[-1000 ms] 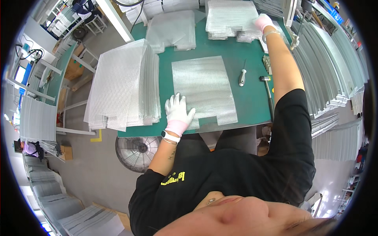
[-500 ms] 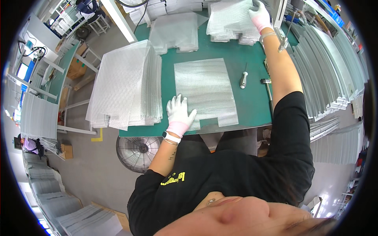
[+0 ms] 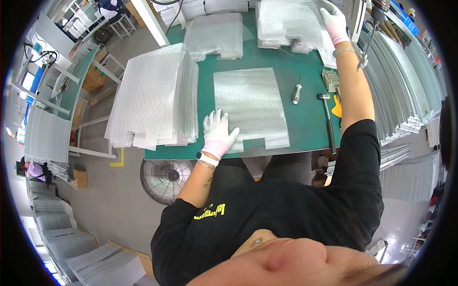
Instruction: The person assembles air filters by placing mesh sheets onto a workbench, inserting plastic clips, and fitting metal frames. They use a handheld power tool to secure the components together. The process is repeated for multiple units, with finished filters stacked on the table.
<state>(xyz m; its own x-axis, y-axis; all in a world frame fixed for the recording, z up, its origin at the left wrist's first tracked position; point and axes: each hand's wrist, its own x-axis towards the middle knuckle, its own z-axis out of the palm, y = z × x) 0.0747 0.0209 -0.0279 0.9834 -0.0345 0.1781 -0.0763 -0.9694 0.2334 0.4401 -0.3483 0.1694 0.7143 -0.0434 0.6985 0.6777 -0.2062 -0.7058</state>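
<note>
Leftward, tall stack of silver mesh sheets (image 3: 148, 95) on green surface (image 3: 267, 57). Next, white-gloved, pink-cuffed left hand (image 3: 218, 130), thumb and fingers spread, over near left corner of single silver mesh sheet (image 3: 251, 100) lying flat. Then far-right stack of silver mesh sheets (image 3: 286, 21), pale-handled screwdriver (image 3: 296, 94), black-handled hammer (image 3: 330, 126). Rightmost, gloved right hand (image 3: 335, 25) at far-right stack's edge; whether pinching, cannot tell.

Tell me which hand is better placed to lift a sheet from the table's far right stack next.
Probably the right hand: it is at that stack. The left hand is farther, at the single sheet.
</note>
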